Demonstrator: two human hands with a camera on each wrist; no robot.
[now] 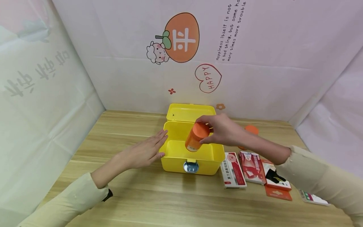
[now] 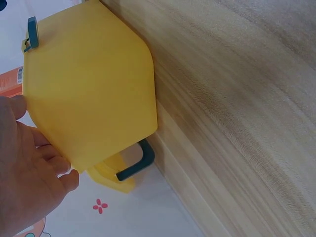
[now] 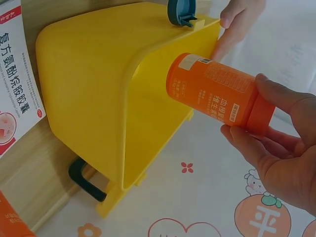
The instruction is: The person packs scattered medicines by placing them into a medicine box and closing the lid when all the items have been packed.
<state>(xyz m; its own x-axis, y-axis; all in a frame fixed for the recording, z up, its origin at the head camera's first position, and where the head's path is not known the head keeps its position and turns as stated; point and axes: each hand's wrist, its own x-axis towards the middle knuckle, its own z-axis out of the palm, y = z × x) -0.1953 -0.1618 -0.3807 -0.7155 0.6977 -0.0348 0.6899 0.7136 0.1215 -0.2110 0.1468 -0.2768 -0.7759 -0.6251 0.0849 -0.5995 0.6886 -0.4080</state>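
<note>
An uncovered yellow box [image 1: 181, 166] stands on the table with its lid [image 1: 191, 112] tipped back toward the wall. My right hand [image 1: 224, 129] pinches an orange bottle [image 1: 195, 138] by its cap end, tilted over the box's opening. In the right wrist view, the thumb and fingers of the right hand [image 3: 291, 133] lie on either side of the cap of the bottle [image 3: 212, 89], its base toward the opening. My left hand [image 1: 144, 151] has its fingers extended at the box's left rim; the left wrist view shows the left hand [image 2: 29, 173] against the edge of the box [image 2: 94, 89].
Right of the box lie a white-and-red carton [image 1: 233, 170], a red carton [image 1: 252, 167], another carton [image 1: 283, 183] with a black item [image 1: 273, 176] on it, and a further pack [image 1: 314, 198]. Another orange bottle [image 1: 251, 129] stands behind my right forearm. A printed cloth wall [image 1: 127, 78] rises behind.
</note>
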